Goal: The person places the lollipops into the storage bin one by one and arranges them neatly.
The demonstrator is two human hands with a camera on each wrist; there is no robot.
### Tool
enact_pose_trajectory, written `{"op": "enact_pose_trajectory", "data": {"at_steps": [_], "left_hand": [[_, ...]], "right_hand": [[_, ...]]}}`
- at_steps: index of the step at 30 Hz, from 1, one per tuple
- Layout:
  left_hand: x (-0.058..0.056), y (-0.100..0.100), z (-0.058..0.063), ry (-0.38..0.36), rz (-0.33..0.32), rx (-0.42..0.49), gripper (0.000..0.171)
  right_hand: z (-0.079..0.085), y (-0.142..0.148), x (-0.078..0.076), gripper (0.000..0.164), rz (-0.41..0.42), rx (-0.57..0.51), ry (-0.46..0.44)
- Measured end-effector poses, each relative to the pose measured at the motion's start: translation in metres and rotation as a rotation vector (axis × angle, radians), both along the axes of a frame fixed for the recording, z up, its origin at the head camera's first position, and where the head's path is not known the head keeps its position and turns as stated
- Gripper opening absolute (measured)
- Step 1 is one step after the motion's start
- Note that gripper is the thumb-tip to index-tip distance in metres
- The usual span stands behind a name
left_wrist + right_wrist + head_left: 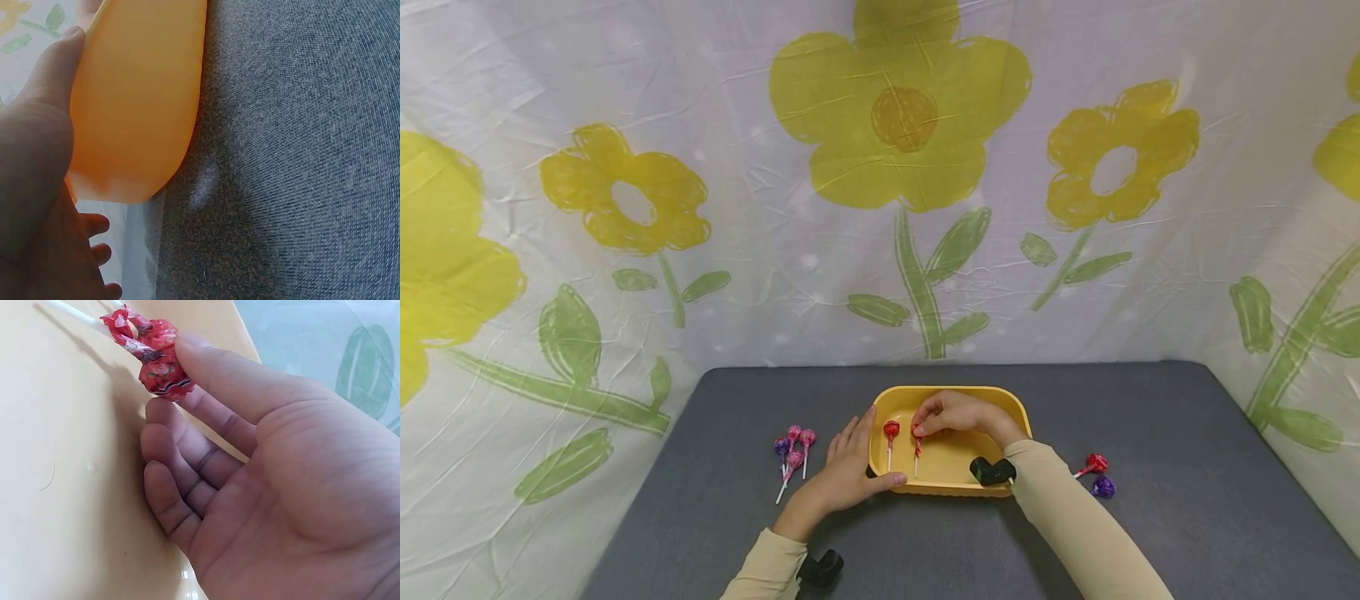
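Note:
A yellow tray (958,483) stands on the dark table. Inside it, my right hand (958,414) pinches the red-wrapped head of a lollipop (917,448) between thumb and fingers, its white stick pointing toward the front rim. In the right wrist view, the lollipop's wrapped head (165,378) sits at the fingertips, with the other fingers curled beneath. Another red lollipop (891,429) lies in the tray to the left. My left hand (848,468) rests against the tray's left front corner, fingers extended along the side; its thumb (62,65) lies at the rim.
On the left side of the table lies a cluster of several pink and purple lollipops (793,458). A red lollipop (1096,463) and a purple one (1103,487) lie to the right, beside my right sleeve (1075,508). A flower-print cloth (805,275) hangs behind the table (752,392).

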State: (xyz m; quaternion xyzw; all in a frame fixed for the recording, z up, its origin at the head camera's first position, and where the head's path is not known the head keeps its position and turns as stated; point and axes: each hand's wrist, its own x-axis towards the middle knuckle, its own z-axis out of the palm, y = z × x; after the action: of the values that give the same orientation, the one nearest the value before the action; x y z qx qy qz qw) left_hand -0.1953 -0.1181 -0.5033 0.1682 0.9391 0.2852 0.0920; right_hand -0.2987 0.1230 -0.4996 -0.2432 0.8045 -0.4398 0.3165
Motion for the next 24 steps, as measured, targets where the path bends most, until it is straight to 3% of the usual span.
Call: {"op": "enact_pose_trajectory", "data": {"at_steps": [15, 24], "left_hand": [[-0.0001, 0.0000, -0.0015, -0.002, 0.001, 0.013, 0.117], [-0.0007, -0.0002, -0.0011, -0.005, -0.001, 0.003, 0.118]], "right_hand": [[0.0024, -0.0011, -0.0002, 0.023, 0.043, -0.034, 0.021], [0.0015, -0.0056, 0.0000, 0.019, 0.023, -0.012, 0.044]]}}
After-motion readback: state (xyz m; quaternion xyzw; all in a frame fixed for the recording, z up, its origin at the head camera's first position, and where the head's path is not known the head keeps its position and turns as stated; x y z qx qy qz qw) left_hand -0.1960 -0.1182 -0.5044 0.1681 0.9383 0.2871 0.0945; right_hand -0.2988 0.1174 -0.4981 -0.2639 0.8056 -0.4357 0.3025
